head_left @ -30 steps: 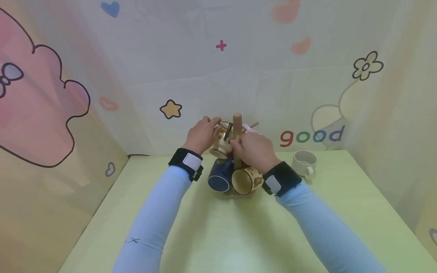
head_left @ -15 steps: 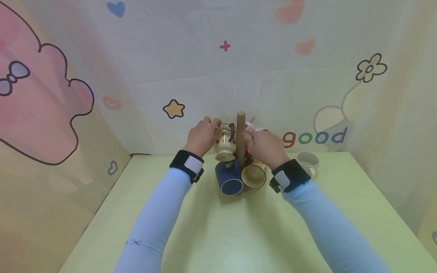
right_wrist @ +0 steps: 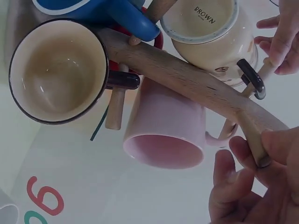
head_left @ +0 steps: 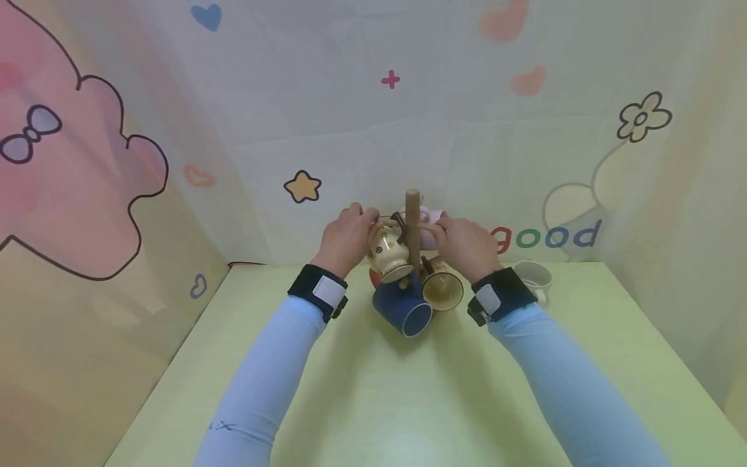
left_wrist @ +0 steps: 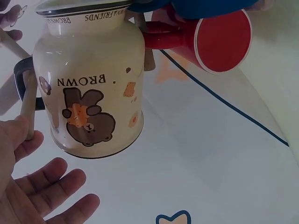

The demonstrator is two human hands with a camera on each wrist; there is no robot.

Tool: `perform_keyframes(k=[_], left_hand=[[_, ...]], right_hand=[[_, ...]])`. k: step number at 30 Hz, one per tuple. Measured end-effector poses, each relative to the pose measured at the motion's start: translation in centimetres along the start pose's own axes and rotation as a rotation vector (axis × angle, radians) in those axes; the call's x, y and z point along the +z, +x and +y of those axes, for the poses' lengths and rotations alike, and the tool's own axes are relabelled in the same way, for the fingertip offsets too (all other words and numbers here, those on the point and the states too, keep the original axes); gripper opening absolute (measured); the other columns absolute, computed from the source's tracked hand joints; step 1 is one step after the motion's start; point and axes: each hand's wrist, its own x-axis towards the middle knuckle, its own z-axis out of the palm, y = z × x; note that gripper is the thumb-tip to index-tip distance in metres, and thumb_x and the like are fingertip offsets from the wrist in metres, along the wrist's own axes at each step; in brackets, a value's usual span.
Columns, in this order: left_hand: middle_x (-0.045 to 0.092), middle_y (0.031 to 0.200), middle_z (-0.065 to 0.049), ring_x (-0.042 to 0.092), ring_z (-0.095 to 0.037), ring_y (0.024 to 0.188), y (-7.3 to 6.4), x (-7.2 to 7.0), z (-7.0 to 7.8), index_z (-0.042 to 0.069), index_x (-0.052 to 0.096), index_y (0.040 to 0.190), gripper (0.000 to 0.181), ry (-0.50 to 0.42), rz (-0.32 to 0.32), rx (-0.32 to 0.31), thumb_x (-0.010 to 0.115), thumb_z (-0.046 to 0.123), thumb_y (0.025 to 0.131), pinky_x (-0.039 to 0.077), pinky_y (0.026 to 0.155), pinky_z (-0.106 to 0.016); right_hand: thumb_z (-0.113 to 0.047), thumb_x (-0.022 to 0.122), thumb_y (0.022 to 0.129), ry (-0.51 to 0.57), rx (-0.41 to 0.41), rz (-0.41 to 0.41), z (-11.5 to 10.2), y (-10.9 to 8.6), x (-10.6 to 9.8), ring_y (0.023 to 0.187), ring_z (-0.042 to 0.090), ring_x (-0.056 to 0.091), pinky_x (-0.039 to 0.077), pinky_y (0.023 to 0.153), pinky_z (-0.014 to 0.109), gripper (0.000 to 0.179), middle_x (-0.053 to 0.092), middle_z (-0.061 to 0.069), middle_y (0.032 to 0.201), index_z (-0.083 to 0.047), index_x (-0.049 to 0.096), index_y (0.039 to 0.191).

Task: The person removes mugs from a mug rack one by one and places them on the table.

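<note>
A wooden mug tree (head_left: 412, 227) stands between my two hands, hung with several mugs. My left hand (head_left: 345, 237) pinches the end of one peg (left_wrist: 29, 107), its other fingers spread. From that peg a cream mug with a printed bear (left_wrist: 93, 79) hangs upside down by its dark handle. My right hand (head_left: 467, 250) pinches the tip of another peg (right_wrist: 252, 140) between thumb and fingers. Lower down hang a blue mug (head_left: 393, 305) and a dark-rimmed cream mug (head_left: 441, 292). Behind the post are a pink mug (right_wrist: 168, 116) and a red mug (left_wrist: 222, 42).
A white mug (head_left: 533, 272) stands on the pale green table (head_left: 373, 402), partly hidden behind the right wrist strap (head_left: 502, 295). Close behind the tree hangs a printed cloth backdrop (head_left: 327, 130).
The mug tree has turned, its front swinging right: the blue and lower cream mugs have shifted right, and the pink and red mugs show more. My right hand has moved slightly right.
</note>
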Motion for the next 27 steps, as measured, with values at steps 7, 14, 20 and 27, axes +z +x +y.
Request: perform_keyframes(k=[7,14,20,27], left_hand=[[0.054,0.102,-0.01,0.056,-0.023,0.087,-0.12,-0.13,0.43,0.011,0.062,0.122,0.029,0.029,0.015,0.009,0.052,0.031,0.104,0.055,0.068,-0.034],[0.054,0.1,-0.009,0.055,-0.022,0.087,-0.29,-0.15,0.78,0.011,0.063,0.121,0.029,0.058,0.034,0.012,0.051,0.032,0.104,0.055,0.066,-0.033],[0.054,0.1,-0.01,0.056,-0.023,0.088,-0.39,-0.1,0.69,0.012,0.064,0.122,0.03,0.055,0.045,-0.014,0.053,0.033,0.104,0.055,0.068,-0.033],[0.055,0.101,-0.01,0.056,-0.023,0.09,-0.7,0.1,0.4,0.013,0.065,0.124,0.031,-0.01,0.071,-0.034,0.057,0.032,0.102,0.055,0.068,-0.033]], right_hand=[[-0.037,0.045,0.106,0.036,0.031,0.019,0.55,0.32,0.21,0.099,0.038,0.064,0.05,0.059,0.042,0.045,0.065,0.02,0.124,-0.01,0.054,0.142],[-0.038,0.043,0.106,0.074,0.057,0.011,0.81,0.54,0.45,0.094,0.037,0.062,0.051,0.066,0.045,0.045,0.067,0.019,0.117,-0.011,0.053,0.142],[-0.039,0.042,0.107,0.087,0.046,0.014,0.9,0.67,0.73,0.1,0.039,0.063,0.052,0.066,0.046,0.047,0.065,0.02,0.122,-0.012,0.051,0.143],[-0.039,0.041,0.107,0.093,0.049,0.013,0.77,0.5,0.99,0.114,0.043,0.059,0.053,0.079,0.054,0.049,0.06,0.021,0.132,-0.01,0.046,0.147]])
